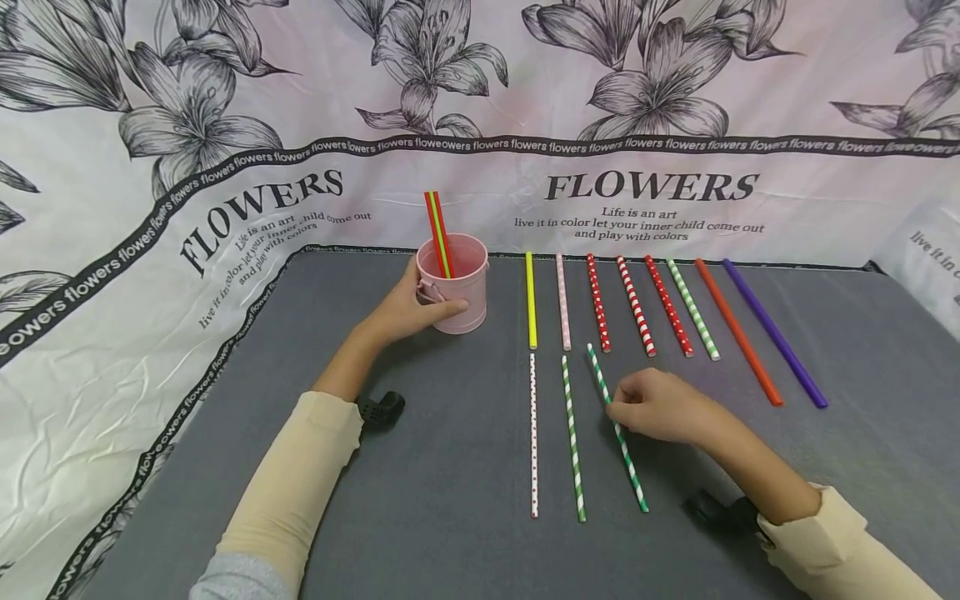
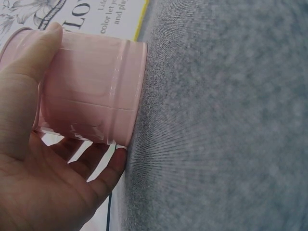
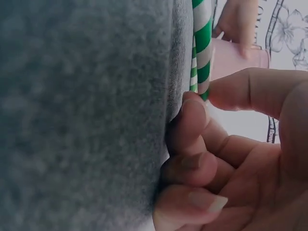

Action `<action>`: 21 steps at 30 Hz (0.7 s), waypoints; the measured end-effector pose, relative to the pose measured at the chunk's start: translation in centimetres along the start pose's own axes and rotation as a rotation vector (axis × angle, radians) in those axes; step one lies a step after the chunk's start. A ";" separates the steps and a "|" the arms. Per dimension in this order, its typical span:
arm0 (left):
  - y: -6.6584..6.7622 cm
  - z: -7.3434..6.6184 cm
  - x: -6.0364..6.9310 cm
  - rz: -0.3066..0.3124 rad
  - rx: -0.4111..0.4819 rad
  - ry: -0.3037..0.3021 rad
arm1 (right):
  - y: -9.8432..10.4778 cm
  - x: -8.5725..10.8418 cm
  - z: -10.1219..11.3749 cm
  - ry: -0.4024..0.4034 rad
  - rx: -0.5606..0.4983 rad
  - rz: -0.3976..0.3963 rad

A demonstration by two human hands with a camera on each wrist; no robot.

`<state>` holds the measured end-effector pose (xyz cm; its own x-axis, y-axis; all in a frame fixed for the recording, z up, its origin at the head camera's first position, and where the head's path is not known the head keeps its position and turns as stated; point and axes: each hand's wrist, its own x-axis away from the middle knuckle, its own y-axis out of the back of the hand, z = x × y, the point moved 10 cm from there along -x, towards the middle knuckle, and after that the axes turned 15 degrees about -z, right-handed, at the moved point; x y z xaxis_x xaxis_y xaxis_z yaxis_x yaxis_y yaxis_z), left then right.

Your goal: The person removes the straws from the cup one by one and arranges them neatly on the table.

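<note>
My left hand (image 1: 414, 307) is wrapped around a small pink metal bucket (image 1: 467, 307) standing upright near the back of the table. In the left wrist view, the thumb lies along one side of the bucket (image 2: 89, 86) and the other fingers reach around it. Red and yellow-green straws (image 1: 439, 237) stick up out of the bucket, leaning left. My right hand (image 1: 663, 406) pinches a green-and-white striped paper straw (image 1: 628, 462) near its middle, between thumb and index finger. In the right wrist view, this straw (image 3: 204, 45) meets the fingertips; its remaining fingers are curled.
Left of that straw lie another green-striped straw (image 1: 573, 442) and a white dotted straw (image 1: 534, 442). Behind is a row with a yellow straw (image 1: 532, 300), several patterned ones, an orange straw (image 1: 738, 333) and a purple straw (image 1: 776, 333). A flower-printed cloth (image 1: 465, 175) hangs behind the grey table.
</note>
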<state>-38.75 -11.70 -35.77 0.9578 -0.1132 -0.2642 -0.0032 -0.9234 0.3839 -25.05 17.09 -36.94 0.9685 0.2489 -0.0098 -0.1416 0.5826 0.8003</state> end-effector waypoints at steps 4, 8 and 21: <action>0.0 0.0 0.1 0.005 0.010 0.004 | 0.0 0.6 -0.3 0.008 0.074 0.009; 0.1 -0.1 0.1 0.000 0.036 -0.005 | -0.1 0.9 -0.4 0.002 0.133 0.010; 0.0 0.0 0.0 0.002 0.032 -0.006 | -0.5 1.6 0.1 0.009 0.183 0.013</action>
<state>-38.74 -11.69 -35.73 0.9560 -0.1175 -0.2687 -0.0147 -0.9342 0.3564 -23.44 17.07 -37.28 0.9648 0.2630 -0.0041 -0.1132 0.4291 0.8961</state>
